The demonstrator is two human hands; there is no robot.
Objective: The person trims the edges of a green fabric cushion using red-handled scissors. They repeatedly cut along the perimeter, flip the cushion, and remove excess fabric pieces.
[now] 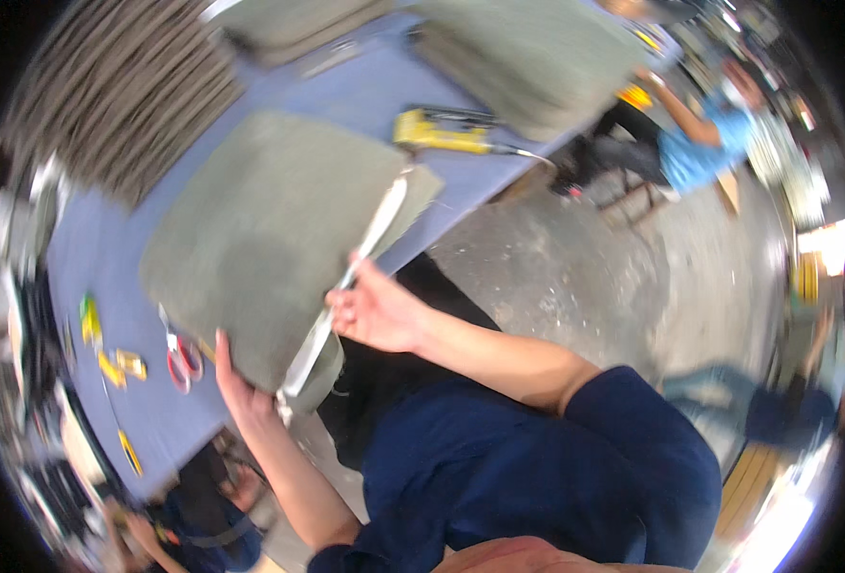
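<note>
Your right hand [375, 310]: pinching white strip [377, 224], mid-length | Your left hand [249, 393]: gripping grey-green panel [260, 215], near edge | Handling: keep strip flat, panel steady.

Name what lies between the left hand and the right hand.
In the head view, part of the green panel and a stretch of the white strip lie between the left hand and right hand.

One wide, round view looks steeply down from the wearer's head, near above the bench [107, 239] at ten o'clock, with floor [709, 258] at three and shirt [537, 468] at five.
</note>
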